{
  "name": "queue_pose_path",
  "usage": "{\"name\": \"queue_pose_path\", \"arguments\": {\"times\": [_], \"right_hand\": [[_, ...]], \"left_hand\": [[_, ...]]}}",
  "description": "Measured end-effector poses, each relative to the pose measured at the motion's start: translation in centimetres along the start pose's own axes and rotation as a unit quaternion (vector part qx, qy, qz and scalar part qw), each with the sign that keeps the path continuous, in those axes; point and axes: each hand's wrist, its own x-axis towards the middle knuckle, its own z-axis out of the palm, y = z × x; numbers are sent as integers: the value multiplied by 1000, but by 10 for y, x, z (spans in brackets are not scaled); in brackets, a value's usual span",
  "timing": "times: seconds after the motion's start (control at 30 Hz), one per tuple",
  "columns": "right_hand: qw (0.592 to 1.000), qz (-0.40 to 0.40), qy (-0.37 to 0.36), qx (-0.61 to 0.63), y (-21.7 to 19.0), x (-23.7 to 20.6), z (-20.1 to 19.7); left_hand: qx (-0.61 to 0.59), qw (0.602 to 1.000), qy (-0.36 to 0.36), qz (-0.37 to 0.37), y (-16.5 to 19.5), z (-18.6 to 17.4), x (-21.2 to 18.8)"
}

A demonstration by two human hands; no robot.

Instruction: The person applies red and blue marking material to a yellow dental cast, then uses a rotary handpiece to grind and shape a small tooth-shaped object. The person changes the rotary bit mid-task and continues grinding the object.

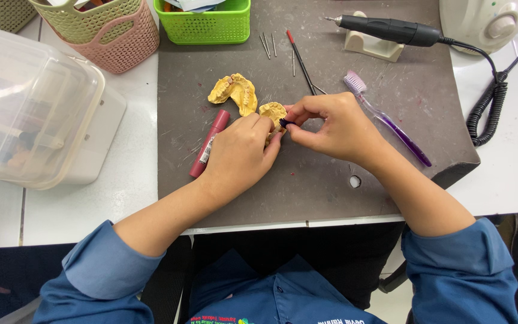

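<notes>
Your left hand (238, 155) clamps the yellow dental cast (273, 112) at mat (307, 180) centre; your right hand (337, 126), at its 3 o'clock, pinches a small dark tool (285, 123). Brace both wrists and press lightly.

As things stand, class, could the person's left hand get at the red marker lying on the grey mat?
Probably yes. The red marker lies uncovered on the grey mat, right beside the left hand, nothing between them. But that hand holds a yellow dental cast and would have to let go first.
</notes>
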Motion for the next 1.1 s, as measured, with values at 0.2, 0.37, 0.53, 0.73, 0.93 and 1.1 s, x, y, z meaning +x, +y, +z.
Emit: {"name": "queue_pose_path", "arguments": {"times": [0.2, 0.37, 0.53, 0.73, 0.93, 1.1], "right_hand": [[999, -44, -5, -16, 2, 0, 0], [998, -47, -9, -31, 4, 0, -1], [998, -47, -7, -30, 4, 1, 0], [999, -44, -6, -31, 6, 1, 1], [999, -32, -11, -36, 6, 1, 0], [999, -24, -8, -44, 4, 2, 0]], "left_hand": [[-1, 1000, -5, -2, 1, -2, 0], [-3, 1000, -2, 1, 1, -2, 0], [3, 1000, -5, 2, 2, -2, 1], [-1, 1000, -3, 3, 0, -2, 0], [-13, 1000, -6, -13, -1, -1, 5], [-39, 999, -8, -30, 0, -1, 7]]}}
